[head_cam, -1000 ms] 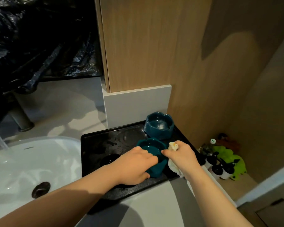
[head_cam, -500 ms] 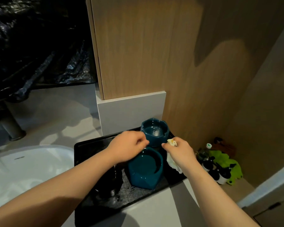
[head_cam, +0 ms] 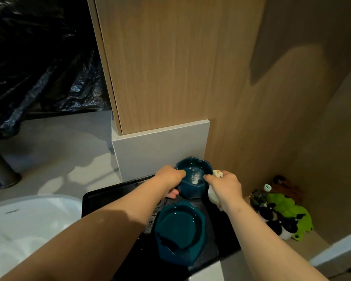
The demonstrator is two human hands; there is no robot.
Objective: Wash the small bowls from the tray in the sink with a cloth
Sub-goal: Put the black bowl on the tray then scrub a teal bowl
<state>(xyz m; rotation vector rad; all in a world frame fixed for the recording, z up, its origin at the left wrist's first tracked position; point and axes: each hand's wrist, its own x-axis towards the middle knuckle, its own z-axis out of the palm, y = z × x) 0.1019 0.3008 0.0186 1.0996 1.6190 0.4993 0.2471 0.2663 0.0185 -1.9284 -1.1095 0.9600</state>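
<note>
left hand (head_cam: pixel 168 180) moved onto far bowl (head_cam: pixel 192 177), gripping rim | right hand (head_cam: pixel 224 186) still clutches cloth (head_cam: pixel 217 173)

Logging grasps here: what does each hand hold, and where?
Left hand grips the far bowl by its left rim; right hand holds a bunched cloth.

Two teal bowls stand on one black tray (head_cam: pixel 101 199): a far bowl (head_cam: pixel 193 179) and a near bowl (head_cam: pixel 180 230). There is one white sink (head_cam: pixel 28 216) at the left, one pale cloth (head_cam: pixel 216 191) (bunched in the right hand) and two hands, the left hand (head_cam: pixel 168 182) and right hand (head_cam: pixel 225 186).
</note>
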